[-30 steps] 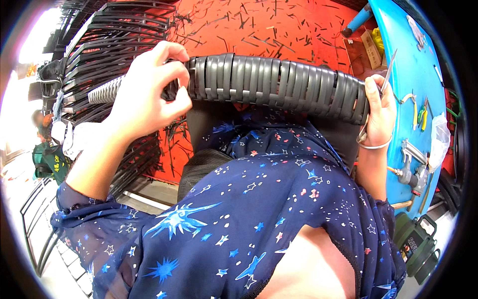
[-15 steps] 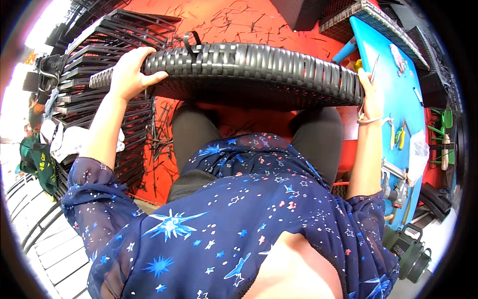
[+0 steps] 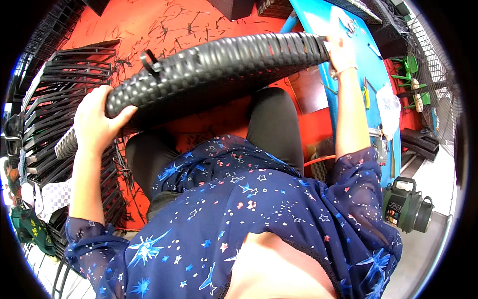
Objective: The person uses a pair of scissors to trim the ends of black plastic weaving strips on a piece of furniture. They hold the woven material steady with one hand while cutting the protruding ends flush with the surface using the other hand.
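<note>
Black woven panel [image 3: 215, 59] slants lengthwise toward the upper right.

Black woven panel [image 3: 219, 60], starry navy blouse [image 3: 219, 199]

At four o'clock, on the floor side of the view, a dark green jug [image 3: 414, 205] bears a dark label [image 3: 392, 213] on its face toward nine o'clock. A short row of pale capital letters runs across the label, tilted slightly, with a small reddish and white mark under it. At eight o'clock, near the rim, a dark green bag [image 3: 30, 239] carries a few yellow-green characters, too small and blurred to read.
</note>
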{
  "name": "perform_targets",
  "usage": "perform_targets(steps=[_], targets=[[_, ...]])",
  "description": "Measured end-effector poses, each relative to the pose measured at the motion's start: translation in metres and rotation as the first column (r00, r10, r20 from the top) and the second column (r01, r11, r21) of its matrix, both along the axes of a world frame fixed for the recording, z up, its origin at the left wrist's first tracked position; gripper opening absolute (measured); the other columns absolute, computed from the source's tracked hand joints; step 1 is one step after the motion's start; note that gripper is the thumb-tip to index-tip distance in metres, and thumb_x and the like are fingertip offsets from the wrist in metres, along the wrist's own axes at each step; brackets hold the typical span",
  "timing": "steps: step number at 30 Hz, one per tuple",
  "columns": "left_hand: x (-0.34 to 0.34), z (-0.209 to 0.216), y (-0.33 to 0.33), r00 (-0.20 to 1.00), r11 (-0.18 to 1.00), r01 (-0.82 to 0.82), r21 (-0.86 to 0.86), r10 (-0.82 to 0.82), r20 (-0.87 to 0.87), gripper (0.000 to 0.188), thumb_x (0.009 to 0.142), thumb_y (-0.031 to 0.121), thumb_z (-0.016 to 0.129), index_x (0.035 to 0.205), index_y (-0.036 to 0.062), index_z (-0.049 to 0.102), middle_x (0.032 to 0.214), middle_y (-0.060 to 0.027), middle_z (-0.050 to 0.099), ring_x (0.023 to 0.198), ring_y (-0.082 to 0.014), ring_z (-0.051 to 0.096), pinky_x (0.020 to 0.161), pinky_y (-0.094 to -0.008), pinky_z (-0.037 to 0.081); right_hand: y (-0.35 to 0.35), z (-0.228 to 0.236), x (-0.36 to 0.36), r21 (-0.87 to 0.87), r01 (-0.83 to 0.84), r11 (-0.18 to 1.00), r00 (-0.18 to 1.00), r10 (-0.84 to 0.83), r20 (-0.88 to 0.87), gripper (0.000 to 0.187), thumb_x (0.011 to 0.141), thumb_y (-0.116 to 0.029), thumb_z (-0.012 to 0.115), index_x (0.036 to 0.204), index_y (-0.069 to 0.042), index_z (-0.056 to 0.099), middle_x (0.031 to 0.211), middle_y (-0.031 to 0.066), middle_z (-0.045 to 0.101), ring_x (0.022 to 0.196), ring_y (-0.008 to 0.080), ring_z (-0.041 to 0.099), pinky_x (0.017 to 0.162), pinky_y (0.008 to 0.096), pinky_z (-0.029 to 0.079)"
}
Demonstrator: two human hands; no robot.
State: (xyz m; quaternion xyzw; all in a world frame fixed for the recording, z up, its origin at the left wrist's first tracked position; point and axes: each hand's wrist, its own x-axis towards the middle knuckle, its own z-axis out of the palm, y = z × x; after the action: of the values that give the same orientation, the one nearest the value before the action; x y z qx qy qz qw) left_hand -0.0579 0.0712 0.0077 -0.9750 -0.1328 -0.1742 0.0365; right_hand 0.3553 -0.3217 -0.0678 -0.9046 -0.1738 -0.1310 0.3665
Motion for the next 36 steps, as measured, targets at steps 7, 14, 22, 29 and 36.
perform_targets(steps=[7,14,22,29,36], targets=[[-0.025,-0.015,-0.04,0.999,0.999,0.015,-0.032,-0.014,0.03,0.064,0.068,0.055,0.081,0.1,0.003,0.063,0.089,-0.0121,0.062,0.084,-0.0326,0.062,0.078,-0.0429,0.05,0.019,0.069,-0.214,0.549,-0.335,0.766,0.892,0.445,-0.078,0.027,0.103,-0.025,0.056,0.106,0.0,0.065,0.08,0.0055,0.063,0.053,0.0103,0.057,0.049,0.0224,0.046],[-0.016,-0.015,-0.052,0.997,0.999,0.012,-0.036,-0.009,0.083,0.059,0.069,0.054,0.081,0.095,0.0037,0.063,0.086,-0.0106,0.061,0.083,-0.032,0.061,0.074,-0.0424,0.05,0.057,0.08,-0.269,0.559,-0.255,0.789,0.11,0.598,-0.794,0.036,0.107,-0.028,0.045,0.111,0.004,0.061,0.058,0.011,0.063,0.04,0.0162,0.056,0.04,0.0264,0.045],[-0.011,-0.018,-0.058,0.999,0.995,-0.002,-0.104,0.008,0.053,0.057,0.073,0.05,0.078,0.102,0.0027,0.063,0.094,-0.0117,0.063,0.09,-0.0339,0.061,0.08,-0.0427,0.048,0.071,0.081,-0.267,0.623,0.036,0.781,0.027,0.622,-0.782,0.039,0.105,-0.03,0.047,0.119,0.006,0.059,0.053,0.0081,0.054,0.036,0.0174,0.048,0.036,0.0295,0.042],[0.002,-0.026,-0.064,0.997,0.995,0.026,-0.098,-0.019,0.074,0.056,0.073,0.05,0.078,0.099,0.0031,0.062,0.092,-0.0108,0.063,0.089,-0.0329,0.061,0.079,-0.0422,0.048,0.058,0.066,-0.227,0.714,0.158,0.682,-0.245,0.727,-0.641,0.037,0.1,-0.027,0.055,0.121,0.003,0.058,0.058,0.0065,0.055,0.047,0.018,0.054,0.046,0.0332,0.047],[0.005,-0.026,-0.067,0.996,0.996,0.04,-0.077,-0.033,0.088,0.06,0.072,0.054,0.079,0.097,0.0029,0.062,0.089,-0.0104,0.063,0.085,-0.0321,0.061,0.076,-0.042,0.049,0.067,0.05,-0.255,0.642,0.146,0.753,-0.037,0.653,-0.757,0.035,0.105,-0.037,0.048,0.121,-0.007,0.055,0.071,0.0032,0.055,0.052,0.016,0.054,0.046,0.0305,0.044]])
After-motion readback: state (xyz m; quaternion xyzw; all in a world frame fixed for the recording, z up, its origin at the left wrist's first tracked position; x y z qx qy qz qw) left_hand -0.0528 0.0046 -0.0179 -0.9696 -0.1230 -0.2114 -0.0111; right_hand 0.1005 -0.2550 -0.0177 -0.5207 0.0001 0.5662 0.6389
